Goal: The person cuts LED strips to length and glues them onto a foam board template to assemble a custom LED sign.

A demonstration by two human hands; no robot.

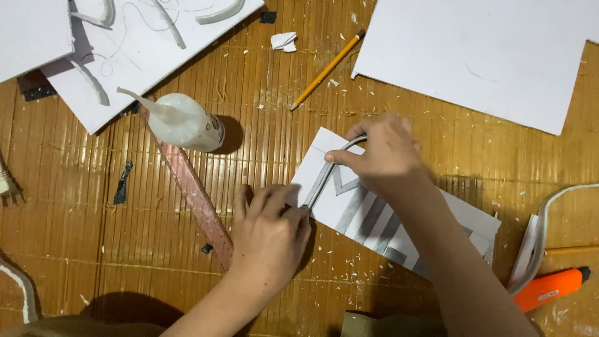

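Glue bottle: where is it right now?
Head view, upper left: the glue bottle lies on its side on the bamboo mat, across a ruler, just below the white board and left of both hands.

A golden-brown bamboo slat mat [156,249], littered with white shavings.

One view only, from a head-worn camera. It looks almost straight down onto a bamboo mat [262,156], at close working range. Both forearms enter from the bottom edge, so the wearer sits at the lower side of the frame. The left hand [268,231] and right hand [384,156] lie near centre; the field extends well beyond them on every side. No second view for overlap.
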